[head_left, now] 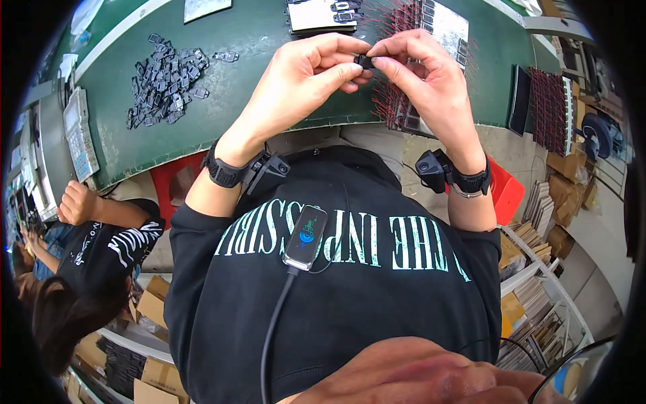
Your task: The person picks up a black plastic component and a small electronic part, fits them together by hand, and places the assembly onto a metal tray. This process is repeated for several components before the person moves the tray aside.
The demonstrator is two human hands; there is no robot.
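My left hand (311, 71) and my right hand (427, 74) meet over the far part of the green table, fingertips almost touching. Between them is a small black plastic part (365, 62), pinched by thumb and fingers from both sides; the fingers cover much of it. To the left lies a loose pile of black plastic housings (168, 81), with one housing (226, 56) apart from the rest. Beneath and beyond my right hand, black parts with thin red wires (404, 111) stand in rows, partly hidden by that hand.
A white-topped stack (316, 15) carries several small parts at the far edge. More red-wired parts (548, 111) fill a tray at the right. A keypad device (79, 135) sits at the table's left end. Another person (101, 229) works at the left. Red stools (505, 192) stand below.
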